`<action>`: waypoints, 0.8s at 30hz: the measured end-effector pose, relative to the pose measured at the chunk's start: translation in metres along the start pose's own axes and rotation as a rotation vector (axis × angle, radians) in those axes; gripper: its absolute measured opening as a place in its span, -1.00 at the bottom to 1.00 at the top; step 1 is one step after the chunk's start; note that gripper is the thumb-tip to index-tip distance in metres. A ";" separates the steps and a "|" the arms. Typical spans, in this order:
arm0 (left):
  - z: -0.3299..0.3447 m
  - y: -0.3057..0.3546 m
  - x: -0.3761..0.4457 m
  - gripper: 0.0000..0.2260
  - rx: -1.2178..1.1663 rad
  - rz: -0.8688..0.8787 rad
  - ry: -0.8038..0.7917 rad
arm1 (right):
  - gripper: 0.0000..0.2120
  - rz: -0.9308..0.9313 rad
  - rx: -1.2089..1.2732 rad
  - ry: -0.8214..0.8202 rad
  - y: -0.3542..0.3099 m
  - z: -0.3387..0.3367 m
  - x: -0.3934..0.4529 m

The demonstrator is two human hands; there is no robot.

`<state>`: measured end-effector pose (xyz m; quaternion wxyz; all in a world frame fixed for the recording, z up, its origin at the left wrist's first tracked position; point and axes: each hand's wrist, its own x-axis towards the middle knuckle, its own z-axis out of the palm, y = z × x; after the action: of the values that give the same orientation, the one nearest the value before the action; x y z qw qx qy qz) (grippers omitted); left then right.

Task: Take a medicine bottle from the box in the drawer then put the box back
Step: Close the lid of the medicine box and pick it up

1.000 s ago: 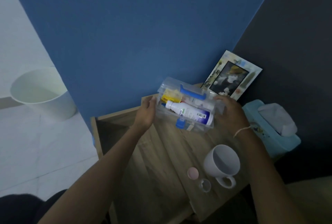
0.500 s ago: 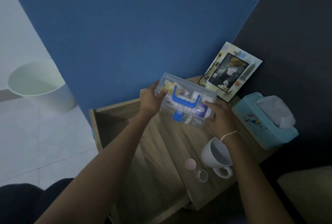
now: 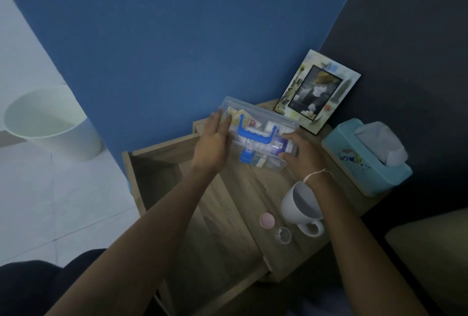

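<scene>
Currently both hands are on the clear plastic box (image 3: 255, 136), which sits at the back of the wooden nightstand top (image 3: 243, 189), just in front of the blue wall (image 3: 177, 37).

Left hand (image 3: 215, 141): fingers (image 3: 222, 119) extended and loosely spread, palm flat against the box's left end. Pressing rather than wrapping; not a closed grip.

Right hand (image 3: 302, 152): fingers curled around the box's right end, thumb on the near edge, grasping it. Thin string band on that wrist.

Box lid looks down, blue handle (image 3: 255, 133) lying across the top, blue latch (image 3: 246, 156) on the near side.

Medicine bottle (image 3: 276, 146): white with blue/purple label, lying on its side inside the box, visible through the plastic near the right hand. Label text too blurred to read. Yellow and white packets at the left end, print unreadable too.

Drawer (image 3: 162, 171) is pulled out to the left of the top, interior dark, contents not discernible.

Other stuff on the nightstand:
- picture frame (image 3: 317, 91) leaning on the dark wall (image 3: 405, 50), right behind the box
- teal tissue box (image 3: 364, 158) to the right, tissue sticking up, small multicolour print on the side, not legible
- white mug (image 3: 301, 205) near the right wrist
- pink lid (image 3: 266, 220) and small clear cup (image 3: 284, 235) just beside the mug

White bin (image 3: 50, 123) on the floor, far left.
</scene>
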<state>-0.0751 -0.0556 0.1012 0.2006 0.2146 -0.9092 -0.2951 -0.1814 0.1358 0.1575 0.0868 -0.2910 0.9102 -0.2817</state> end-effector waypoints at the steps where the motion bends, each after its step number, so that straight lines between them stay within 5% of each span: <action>1: 0.003 -0.004 -0.007 -0.43 0.077 0.095 -0.035 | -0.60 0.007 0.010 -0.009 0.000 -0.002 0.000; 4: 0.006 -0.018 -0.015 -0.08 0.226 0.235 -0.113 | -0.60 0.012 0.009 -0.022 0.002 -0.003 0.000; 7: 0.006 -0.021 -0.013 0.05 0.331 0.223 -0.158 | -0.60 0.001 0.036 -0.020 0.002 -0.002 -0.001; 14: 0.010 -0.020 -0.012 -0.26 0.096 0.182 0.002 | -0.59 0.001 0.075 0.001 0.009 0.006 -0.002; 18: 0.010 -0.015 -0.010 -0.35 0.135 0.180 0.063 | -0.35 0.059 0.041 0.037 0.010 0.011 0.000; 24: 0.013 -0.014 -0.011 -0.38 0.172 0.131 0.090 | -0.51 -0.033 -0.124 0.096 0.001 0.020 0.000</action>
<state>-0.0689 -0.0541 0.0800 0.2410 0.1842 -0.9333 -0.1924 -0.1756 0.1270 0.1399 0.0202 -0.2969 0.9241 -0.2398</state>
